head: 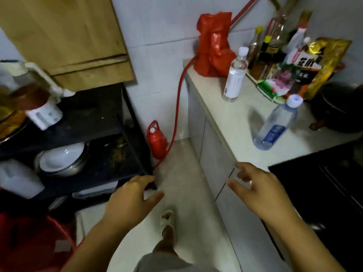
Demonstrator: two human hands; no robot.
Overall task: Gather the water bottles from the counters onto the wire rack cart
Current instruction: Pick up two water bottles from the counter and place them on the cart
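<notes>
Two water bottles stand on the pale counter [231,118] at the right. The far one is a white-labelled bottle [234,75] with a white cap, beside a red bag. The nearer one is a blue-labelled bottle [277,124] with a pale cap. The black rack cart [110,122] stands at the left, its shelves holding other items. My left hand [131,201] hovers near the cart's lower front corner, fingers loose, holding nothing. My right hand [259,191] hangs in front of the counter's edge, below the blue-labelled bottle, fingers spread and empty.
A red plastic bag [214,44], sauce bottles [269,46] and snack packets [306,65] crowd the counter's back. A dark wok [339,110] and black cooktop [324,185] sit at right. A red hose [176,107] runs down the wall. Bowls [62,158] lie on the cart.
</notes>
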